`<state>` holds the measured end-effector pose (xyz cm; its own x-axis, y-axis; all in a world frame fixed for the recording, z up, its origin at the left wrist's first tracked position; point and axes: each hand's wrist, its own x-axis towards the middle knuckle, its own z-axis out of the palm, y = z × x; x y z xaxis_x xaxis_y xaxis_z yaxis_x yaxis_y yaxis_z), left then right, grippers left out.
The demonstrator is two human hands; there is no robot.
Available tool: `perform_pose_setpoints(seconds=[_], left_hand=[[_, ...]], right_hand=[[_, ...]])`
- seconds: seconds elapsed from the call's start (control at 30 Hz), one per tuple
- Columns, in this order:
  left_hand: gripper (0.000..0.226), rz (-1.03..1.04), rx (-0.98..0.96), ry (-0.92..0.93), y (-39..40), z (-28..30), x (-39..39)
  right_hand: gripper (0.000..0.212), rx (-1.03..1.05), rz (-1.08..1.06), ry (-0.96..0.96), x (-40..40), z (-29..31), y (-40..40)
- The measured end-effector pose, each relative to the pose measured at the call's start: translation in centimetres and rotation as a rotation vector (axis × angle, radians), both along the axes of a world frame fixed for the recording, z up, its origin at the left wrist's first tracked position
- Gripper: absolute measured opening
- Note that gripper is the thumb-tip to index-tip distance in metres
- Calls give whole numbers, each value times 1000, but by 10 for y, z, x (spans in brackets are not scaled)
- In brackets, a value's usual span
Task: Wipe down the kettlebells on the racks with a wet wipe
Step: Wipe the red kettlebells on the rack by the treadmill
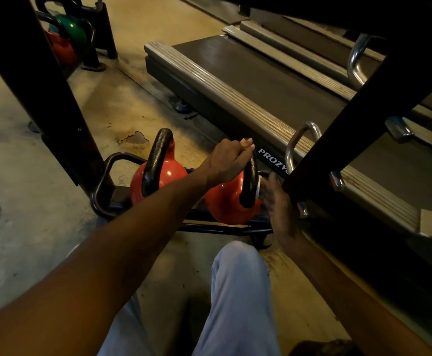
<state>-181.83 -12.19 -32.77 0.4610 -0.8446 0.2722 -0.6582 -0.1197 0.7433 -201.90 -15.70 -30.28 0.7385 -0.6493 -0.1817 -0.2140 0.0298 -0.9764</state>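
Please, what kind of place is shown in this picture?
Most likely a gym: red kettlebells sit on a low black rack, and a treadmill stands just behind.
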Motion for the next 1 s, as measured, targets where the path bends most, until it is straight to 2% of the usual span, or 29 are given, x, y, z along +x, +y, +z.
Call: perform_pose_setpoints(seconds=[0.13, 0.37, 0.5, 0.7, 0.87, 1.0], left_hand=[[59, -5, -12, 16, -1, -2, 2], [63, 16, -6, 12, -2, -3, 2], [59, 22, -13, 5, -2, -2, 2], [56, 12, -27, 12, 0, 0, 1], [57, 15, -12, -5, 0, 1, 4], [59, 5, -23, 14, 1, 2, 5]], right_hand=[[53, -12, -26, -13, 20, 3, -4], [92, 277, 7, -24, 14, 12, -42], [95, 194, 68, 25, 47, 22, -44], [130, 554, 217, 163, 37, 33, -93], [121, 728, 72, -1, 71, 30, -87], [110, 779, 133, 56, 54, 13, -78]])
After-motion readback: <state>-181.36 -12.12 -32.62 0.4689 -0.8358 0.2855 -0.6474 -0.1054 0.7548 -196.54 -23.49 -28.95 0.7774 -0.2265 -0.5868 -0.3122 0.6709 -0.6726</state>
